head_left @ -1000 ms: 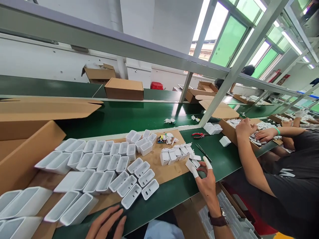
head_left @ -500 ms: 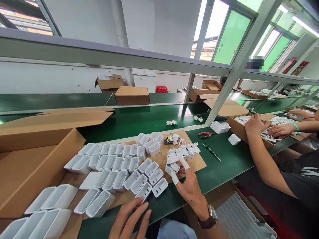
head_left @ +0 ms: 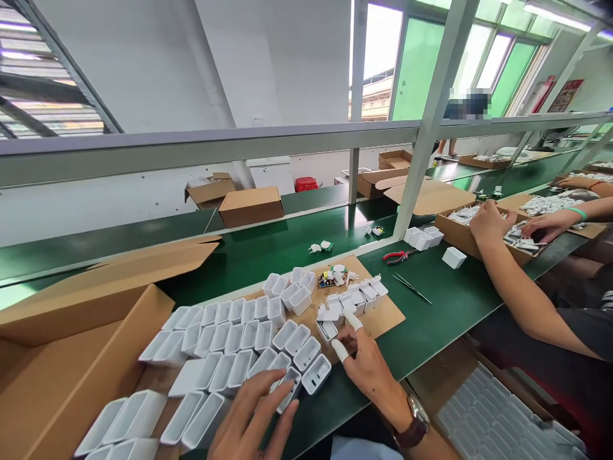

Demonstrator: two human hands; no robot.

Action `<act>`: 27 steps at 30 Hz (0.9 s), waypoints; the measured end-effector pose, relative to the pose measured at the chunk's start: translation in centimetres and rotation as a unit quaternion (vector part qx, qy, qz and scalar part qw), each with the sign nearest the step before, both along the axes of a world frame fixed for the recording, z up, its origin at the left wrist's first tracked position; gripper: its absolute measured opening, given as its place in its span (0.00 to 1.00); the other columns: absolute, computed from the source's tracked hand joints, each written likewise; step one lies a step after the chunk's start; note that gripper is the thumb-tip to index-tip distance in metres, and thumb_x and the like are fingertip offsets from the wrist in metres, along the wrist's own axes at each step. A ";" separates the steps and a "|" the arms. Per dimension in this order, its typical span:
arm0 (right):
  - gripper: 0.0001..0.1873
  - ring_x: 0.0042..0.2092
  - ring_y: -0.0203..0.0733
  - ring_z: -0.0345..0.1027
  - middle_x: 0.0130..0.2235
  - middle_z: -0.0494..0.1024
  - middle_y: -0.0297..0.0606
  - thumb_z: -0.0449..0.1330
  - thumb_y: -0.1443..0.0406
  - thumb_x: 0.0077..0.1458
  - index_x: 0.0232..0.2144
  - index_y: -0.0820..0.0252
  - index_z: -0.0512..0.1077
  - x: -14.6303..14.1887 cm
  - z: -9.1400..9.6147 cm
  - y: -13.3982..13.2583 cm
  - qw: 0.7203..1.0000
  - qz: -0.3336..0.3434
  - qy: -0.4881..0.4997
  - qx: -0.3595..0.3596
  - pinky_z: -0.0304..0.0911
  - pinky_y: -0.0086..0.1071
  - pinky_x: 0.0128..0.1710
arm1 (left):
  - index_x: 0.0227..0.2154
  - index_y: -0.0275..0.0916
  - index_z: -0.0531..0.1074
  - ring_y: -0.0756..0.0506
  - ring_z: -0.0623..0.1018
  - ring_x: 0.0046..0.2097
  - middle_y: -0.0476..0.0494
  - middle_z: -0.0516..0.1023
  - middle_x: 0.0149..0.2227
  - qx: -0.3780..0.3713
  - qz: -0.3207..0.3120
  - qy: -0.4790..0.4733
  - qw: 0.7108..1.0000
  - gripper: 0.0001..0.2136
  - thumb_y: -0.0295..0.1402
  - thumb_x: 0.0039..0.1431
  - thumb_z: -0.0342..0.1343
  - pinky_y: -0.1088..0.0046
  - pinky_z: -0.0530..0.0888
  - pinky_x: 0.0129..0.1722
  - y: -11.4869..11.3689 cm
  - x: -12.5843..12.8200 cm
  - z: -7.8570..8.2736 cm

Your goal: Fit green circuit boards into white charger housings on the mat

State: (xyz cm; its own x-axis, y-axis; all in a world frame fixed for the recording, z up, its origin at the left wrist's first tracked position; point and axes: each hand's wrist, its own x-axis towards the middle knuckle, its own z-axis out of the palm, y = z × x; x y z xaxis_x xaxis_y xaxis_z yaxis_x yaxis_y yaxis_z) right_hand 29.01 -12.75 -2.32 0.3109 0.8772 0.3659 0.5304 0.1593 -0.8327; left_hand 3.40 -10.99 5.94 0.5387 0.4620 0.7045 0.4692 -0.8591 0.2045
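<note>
My right hand (head_left: 376,370), with white finger cots on thumb and index finger, is by a small white case (head_left: 327,330) on the brown cardboard. Its thumb and index finger are apart, close to the case's right side; whether they touch it is hard to tell. A white part stands up at the back of this case, in line with several similar filled cases (head_left: 357,295). My left hand (head_left: 253,418) hovers with fingers spread and holds nothing. It partly covers a slotted empty white case (head_left: 288,391), one of several rows of open white cases (head_left: 249,332).
A large open carton (head_left: 96,358) stands at left. Behind the filled cases lie circuit parts (head_left: 335,276). Red-handled pliers (head_left: 397,257) and tweezers (head_left: 412,289) lie on the green bench at right. A co-worker's arm (head_left: 517,275) reaches into another carton. A metal frame post (head_left: 421,140) rises behind.
The camera view has shifted. My right thumb and index finger now sit more to the right of the small case, which was between them before. My left hand stays spread near the slotted cases.
</note>
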 end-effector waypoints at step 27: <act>0.27 0.69 0.56 0.64 0.68 0.68 0.53 0.55 0.61 0.66 0.65 0.59 0.63 13.7 0.4 -0.7 0.994 -0.072 -0.080 -0.037 0.67 0.54 0.67 | 0.70 0.42 0.61 0.29 0.74 0.64 0.32 0.74 0.63 -0.239 0.021 0.215 0.947 0.40 0.35 0.54 0.67 0.46 0.74 0.62 14.0 10.8 -0.4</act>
State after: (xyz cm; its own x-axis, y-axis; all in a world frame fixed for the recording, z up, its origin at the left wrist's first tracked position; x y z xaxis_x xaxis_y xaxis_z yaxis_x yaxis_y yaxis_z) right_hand 42.69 -13.43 -1.89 0.3780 0.8540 0.3576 0.6698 0.0144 -0.7424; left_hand 14.19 3.00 5.58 0.7021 0.7004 0.1286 0.6296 -0.6949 0.3475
